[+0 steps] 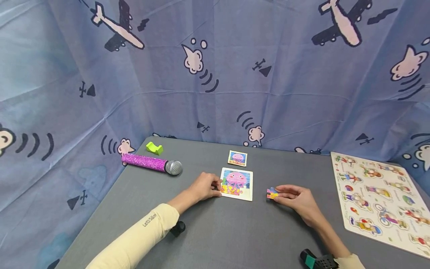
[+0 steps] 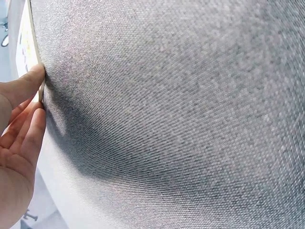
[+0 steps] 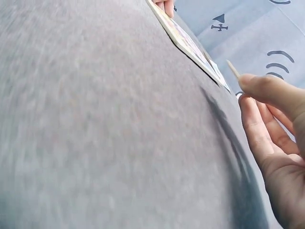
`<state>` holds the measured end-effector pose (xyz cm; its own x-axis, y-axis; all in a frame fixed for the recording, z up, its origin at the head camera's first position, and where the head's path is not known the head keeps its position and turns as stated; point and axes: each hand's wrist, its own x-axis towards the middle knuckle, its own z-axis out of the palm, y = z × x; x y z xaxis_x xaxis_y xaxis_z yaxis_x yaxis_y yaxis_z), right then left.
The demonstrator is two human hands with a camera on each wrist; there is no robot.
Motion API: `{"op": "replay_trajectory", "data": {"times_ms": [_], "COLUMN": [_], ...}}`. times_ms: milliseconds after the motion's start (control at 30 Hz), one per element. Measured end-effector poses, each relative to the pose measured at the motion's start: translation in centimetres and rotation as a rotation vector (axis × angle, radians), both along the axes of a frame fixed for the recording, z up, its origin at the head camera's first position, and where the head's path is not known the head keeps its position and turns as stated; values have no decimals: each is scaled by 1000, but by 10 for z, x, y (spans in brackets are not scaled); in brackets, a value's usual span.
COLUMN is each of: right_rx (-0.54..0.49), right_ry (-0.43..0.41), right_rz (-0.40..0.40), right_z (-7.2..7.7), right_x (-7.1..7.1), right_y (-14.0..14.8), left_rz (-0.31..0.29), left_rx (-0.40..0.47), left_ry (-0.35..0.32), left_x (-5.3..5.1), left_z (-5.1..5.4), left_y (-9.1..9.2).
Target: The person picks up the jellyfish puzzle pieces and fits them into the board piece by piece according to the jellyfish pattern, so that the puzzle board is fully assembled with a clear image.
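Observation:
A small jigsaw puzzle board (image 1: pixel 248 194) with a pink jellyfish picture lies on the grey table. Its lower right corner shows bare board without picture. My left hand (image 1: pixel 205 187) grips the board's left edge, thumb (image 2: pixel 32 81) and fingers against the rim in the left wrist view. To the right of the board, my right hand (image 1: pixel 297 200) pinches a puzzle piece (image 1: pixel 271 193) coloured blue, pink and yellow. The right wrist view shows that piece (image 3: pixel 233 70) edge-on between thumb and fingers, held above the table and apart from the board.
Behind the board lies a small jellyfish picture card (image 1: pixel 237 158). A glittery purple microphone (image 1: pixel 144 161) and a lime-green curved block (image 1: pixel 154 148) are at the left. At the right is a large board with cartoon figures (image 1: pixel 379 194). A patterned blue curtain (image 1: pixel 215 74) borders the table.

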<state>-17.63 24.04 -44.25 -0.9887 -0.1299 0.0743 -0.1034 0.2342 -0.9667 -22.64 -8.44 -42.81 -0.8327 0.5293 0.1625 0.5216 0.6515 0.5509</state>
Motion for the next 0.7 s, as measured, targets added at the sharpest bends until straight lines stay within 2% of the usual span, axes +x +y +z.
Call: {"op": "replay_trajectory", "data": {"times_ms": [167,700], "right_rx": [-16,-40], "right_ry": [0,-18], "right_rz": [26,59], "right_z": [-2,-9], "right_x": [-5,-21], "right_y": [-11,-48], "left_rz": [5,-10], "left_rx": [6,0], "left_ry": [-15,12], "left_x": [0,1], "left_z": [0,2], "left_y": [0,0]}}
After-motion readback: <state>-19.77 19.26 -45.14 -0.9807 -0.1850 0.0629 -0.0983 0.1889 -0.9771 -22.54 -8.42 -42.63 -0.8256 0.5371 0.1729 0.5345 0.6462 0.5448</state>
